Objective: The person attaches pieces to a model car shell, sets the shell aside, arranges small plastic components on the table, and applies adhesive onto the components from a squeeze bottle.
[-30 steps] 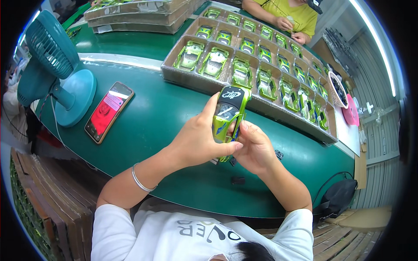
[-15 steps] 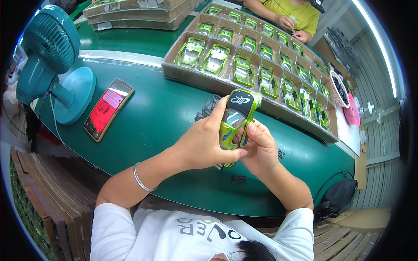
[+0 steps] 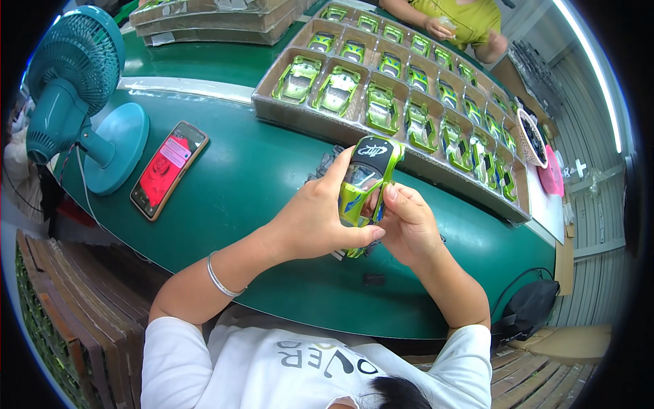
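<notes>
A lime-green toy car body shell (image 3: 368,176), with a black panel and white marking on one end, is held up over the table between my hands. My left hand (image 3: 315,217) wraps round its left side, thumb across the lower end. My right hand (image 3: 411,225) grips the shell's right side, thumb against the edge and fingers partly hidden behind it. Dark small parts (image 3: 325,165) lie on the table behind my left hand, mostly covered. A small black piece (image 3: 374,280) rests on the tabletop below my hands.
Beyond my hands, a divided cardboard tray (image 3: 436,178) holds several green car shells. To the left stand a teal fan (image 3: 75,75) and a phone (image 3: 169,170). More boxes (image 3: 211,31) are stacked far left. A co-worker (image 3: 463,24) sits across the green table (image 3: 225,225).
The shell has tipped slightly and shifted a little left in my hands, which keep nearly the same grip. Across the table, one of the co-worker's hands has moved away from the other.
</notes>
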Tool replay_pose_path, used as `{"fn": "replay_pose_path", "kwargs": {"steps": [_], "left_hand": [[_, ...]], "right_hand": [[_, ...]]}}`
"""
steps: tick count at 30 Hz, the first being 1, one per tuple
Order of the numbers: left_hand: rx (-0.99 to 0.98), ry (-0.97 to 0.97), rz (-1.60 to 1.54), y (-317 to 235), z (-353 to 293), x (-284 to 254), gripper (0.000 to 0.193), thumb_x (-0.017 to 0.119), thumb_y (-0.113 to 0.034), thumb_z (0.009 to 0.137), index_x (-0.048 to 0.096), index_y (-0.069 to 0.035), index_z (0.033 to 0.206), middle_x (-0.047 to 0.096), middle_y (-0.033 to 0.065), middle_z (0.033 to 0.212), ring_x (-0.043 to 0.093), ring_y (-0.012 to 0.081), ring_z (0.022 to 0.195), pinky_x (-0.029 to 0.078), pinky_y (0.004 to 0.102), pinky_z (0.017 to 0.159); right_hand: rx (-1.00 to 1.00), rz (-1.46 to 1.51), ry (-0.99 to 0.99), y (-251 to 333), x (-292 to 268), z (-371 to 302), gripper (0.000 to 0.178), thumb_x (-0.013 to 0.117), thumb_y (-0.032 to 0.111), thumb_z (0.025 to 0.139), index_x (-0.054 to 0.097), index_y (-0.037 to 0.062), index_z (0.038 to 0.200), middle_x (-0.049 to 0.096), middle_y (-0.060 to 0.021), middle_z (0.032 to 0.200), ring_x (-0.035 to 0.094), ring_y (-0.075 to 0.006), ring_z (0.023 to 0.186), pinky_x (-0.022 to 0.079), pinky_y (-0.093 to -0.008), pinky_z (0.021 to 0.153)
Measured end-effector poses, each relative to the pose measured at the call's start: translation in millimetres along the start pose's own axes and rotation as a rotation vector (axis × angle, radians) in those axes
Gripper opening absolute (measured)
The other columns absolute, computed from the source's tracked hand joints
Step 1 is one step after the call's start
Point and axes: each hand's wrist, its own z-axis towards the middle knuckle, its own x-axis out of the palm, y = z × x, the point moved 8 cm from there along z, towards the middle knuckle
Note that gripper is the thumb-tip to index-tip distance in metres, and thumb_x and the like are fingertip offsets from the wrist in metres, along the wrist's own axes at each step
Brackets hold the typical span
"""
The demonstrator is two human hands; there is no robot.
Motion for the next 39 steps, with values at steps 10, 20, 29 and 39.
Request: {"fn": "replay_pose_path", "kwargs": {"steps": [10, 20, 29, 39], "left_hand": [[0.247, -0.285, 0.272, -12.8, -10.9, -10.1, 0.086, 0.075, -0.028, 0.062, 0.029, -0.006, 0.131, 0.050, 0.0158, 0.114, 0.046, 0.0311, 0.110, 0.035, 0.0387, 0.093], [0.702, -0.161, 0.642, -59.7, -24.5, -6.0, 0.038, 0.069, -0.022, 0.068, 0.059, -0.005, 0.101, 0.057, 0.0102, 0.104, 0.057, 0.0246, 0.088, 0.046, 0.0334, 0.072], [1.039, 0.100, 0.948, -69.3, -15.5, 12.4, 0.021, 0.055, -0.016, 0.080, 0.060, 0.005, 0.084, 0.058, 0.0110, 0.082, 0.059, 0.0233, 0.079, 0.049, 0.0301, 0.067], [0.956, -0.019, 0.774, -48.4, 13.0, -24.6, 0.019, 0.064, -0.014, 0.074, 0.061, 0.004, 0.081, 0.060, 0.0096, 0.079, 0.061, 0.0211, 0.072, 0.050, 0.0273, 0.063]], "right_hand": [[0.024, -0.017, -0.153, -3.0, -7.7, -4.3, 0.023, 0.053, 0.024, 0.087, 0.055, 0.0014, 0.090, 0.057, -0.0041, 0.085, 0.053, -0.0106, 0.079, 0.043, -0.0260, 0.070], [0.047, -0.367, 0.079, 12.0, 20.3, -13.4, 0.028, 0.061, 0.012, 0.080, 0.047, 0.0050, 0.102, 0.052, -0.0010, 0.086, 0.049, -0.0070, 0.075, 0.043, -0.0223, 0.063], [0.007, -0.610, 0.275, 0.9, 21.3, 6.4, 0.045, 0.062, 0.012, 0.073, 0.038, 0.0016, 0.110, 0.053, -0.0143, 0.093, 0.054, -0.0261, 0.087, 0.043, -0.0327, 0.078], [-0.471, -1.181, -0.026, 117.8, 3.1, 18.0, 0.039, 0.073, 0.020, 0.071, 0.054, 0.0019, 0.100, 0.059, -0.0086, 0.084, 0.057, -0.0148, 0.066, 0.046, -0.0238, 0.054]]}}
